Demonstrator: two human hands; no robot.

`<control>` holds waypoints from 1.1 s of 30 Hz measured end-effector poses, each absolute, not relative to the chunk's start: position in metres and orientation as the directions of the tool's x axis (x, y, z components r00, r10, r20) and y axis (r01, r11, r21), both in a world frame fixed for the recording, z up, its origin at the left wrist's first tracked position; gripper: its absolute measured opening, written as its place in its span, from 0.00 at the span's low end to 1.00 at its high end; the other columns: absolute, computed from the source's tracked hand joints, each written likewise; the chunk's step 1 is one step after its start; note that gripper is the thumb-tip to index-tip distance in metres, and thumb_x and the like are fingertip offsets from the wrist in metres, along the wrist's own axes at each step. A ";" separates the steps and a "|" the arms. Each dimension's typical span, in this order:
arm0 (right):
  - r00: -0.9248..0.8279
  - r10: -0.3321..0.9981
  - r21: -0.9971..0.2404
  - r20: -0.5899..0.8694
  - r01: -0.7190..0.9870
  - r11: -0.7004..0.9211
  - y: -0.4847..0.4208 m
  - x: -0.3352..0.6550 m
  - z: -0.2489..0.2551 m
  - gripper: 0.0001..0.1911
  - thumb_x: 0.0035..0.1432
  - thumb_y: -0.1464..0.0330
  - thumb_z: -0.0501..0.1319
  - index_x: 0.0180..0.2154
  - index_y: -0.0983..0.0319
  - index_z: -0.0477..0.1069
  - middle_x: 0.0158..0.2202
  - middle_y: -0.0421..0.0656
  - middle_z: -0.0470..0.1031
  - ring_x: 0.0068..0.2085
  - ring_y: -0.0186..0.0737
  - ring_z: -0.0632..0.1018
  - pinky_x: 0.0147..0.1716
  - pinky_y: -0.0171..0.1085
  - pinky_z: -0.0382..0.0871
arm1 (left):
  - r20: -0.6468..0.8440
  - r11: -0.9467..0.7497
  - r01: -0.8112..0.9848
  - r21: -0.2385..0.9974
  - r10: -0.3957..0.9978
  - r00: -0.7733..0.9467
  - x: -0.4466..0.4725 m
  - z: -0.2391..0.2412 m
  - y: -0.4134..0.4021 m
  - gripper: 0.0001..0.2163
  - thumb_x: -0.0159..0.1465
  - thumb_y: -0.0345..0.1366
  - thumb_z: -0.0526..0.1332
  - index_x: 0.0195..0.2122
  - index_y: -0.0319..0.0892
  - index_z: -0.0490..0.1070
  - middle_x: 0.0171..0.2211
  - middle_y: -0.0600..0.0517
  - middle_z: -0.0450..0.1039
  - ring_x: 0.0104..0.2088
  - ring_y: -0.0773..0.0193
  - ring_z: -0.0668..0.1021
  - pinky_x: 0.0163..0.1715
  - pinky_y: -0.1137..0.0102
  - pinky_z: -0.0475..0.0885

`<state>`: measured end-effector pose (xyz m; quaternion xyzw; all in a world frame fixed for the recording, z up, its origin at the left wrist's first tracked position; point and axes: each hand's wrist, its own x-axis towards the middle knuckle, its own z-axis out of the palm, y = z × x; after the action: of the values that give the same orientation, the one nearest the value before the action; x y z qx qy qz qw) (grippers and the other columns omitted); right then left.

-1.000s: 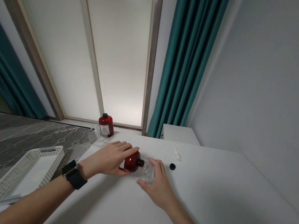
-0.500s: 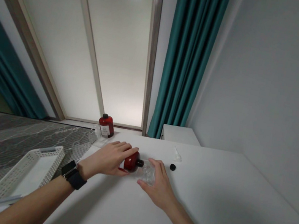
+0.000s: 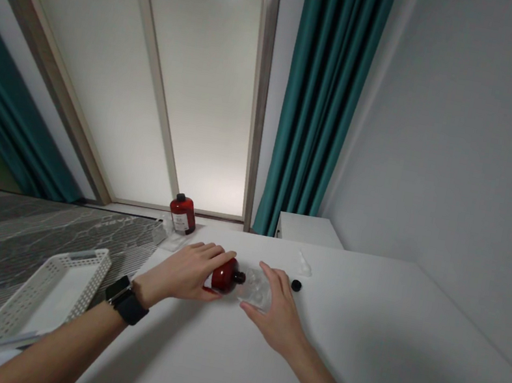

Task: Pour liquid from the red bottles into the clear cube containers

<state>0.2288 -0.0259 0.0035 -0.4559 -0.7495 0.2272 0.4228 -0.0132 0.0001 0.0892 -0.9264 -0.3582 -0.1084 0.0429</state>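
Observation:
My left hand is wrapped round a dark red bottle with a black neck, held tipped on its side toward the right on the white table. My right hand grips a small clear plastic container right at the bottle's mouth. A small black cap lies on the table just right of my right hand. A black watch sits on my left wrist.
A second red bottle stands upright at the table's far left corner beside clear plastic pieces. Another clear piece lies behind the cap. A white perforated basket sits at the left. Teal curtain and grey wall behind.
My right hand has shifted slightly right and up with the clear container. The left hand and red bottle have barely moved.

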 end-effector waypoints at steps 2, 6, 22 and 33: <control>-0.240 0.873 -0.702 0.425 0.522 0.485 -0.027 0.228 0.005 0.46 0.51 0.71 0.70 0.66 0.46 0.51 0.56 0.45 0.64 0.59 0.52 0.68 0.61 0.55 0.63 | 0.211 -0.735 0.678 -0.020 0.660 0.721 -0.013 0.090 -0.001 0.29 0.60 0.45 0.66 0.60 0.43 0.61 0.49 0.41 0.75 0.46 0.46 0.78 0.43 0.55 0.73; -0.247 0.872 -0.677 0.422 0.554 0.484 -0.028 0.227 0.005 0.50 0.51 0.72 0.70 0.68 0.44 0.46 0.55 0.44 0.64 0.58 0.51 0.69 0.61 0.54 0.64 | 0.173 -0.726 0.686 -0.044 0.671 0.721 -0.012 0.092 -0.002 0.29 0.60 0.45 0.66 0.60 0.42 0.59 0.50 0.41 0.74 0.47 0.47 0.78 0.44 0.56 0.73; -0.217 0.918 -0.920 0.331 0.144 0.366 -0.025 0.234 0.008 0.32 0.54 0.60 0.67 0.58 0.55 0.59 0.55 0.48 0.68 0.55 0.51 0.72 0.55 0.51 0.68 | 0.224 -0.691 0.722 0.040 0.710 0.667 -0.016 0.076 -0.001 0.32 0.57 0.45 0.67 0.60 0.41 0.58 0.52 0.39 0.73 0.48 0.45 0.78 0.45 0.54 0.74; -0.303 0.866 -0.907 0.398 0.015 0.422 -0.031 0.242 0.018 0.35 0.53 0.56 0.69 0.58 0.54 0.59 0.56 0.48 0.69 0.57 0.51 0.72 0.58 0.50 0.65 | 0.227 -0.663 0.740 0.115 0.743 0.630 -0.015 0.074 -0.002 0.32 0.57 0.45 0.68 0.60 0.41 0.60 0.51 0.39 0.74 0.48 0.45 0.78 0.46 0.53 0.74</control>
<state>0.2417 -0.0310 0.0181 -0.3227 -0.6829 0.4302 0.4944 -0.0152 -0.0025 0.0744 -0.9027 -0.4107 -0.1280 -0.0055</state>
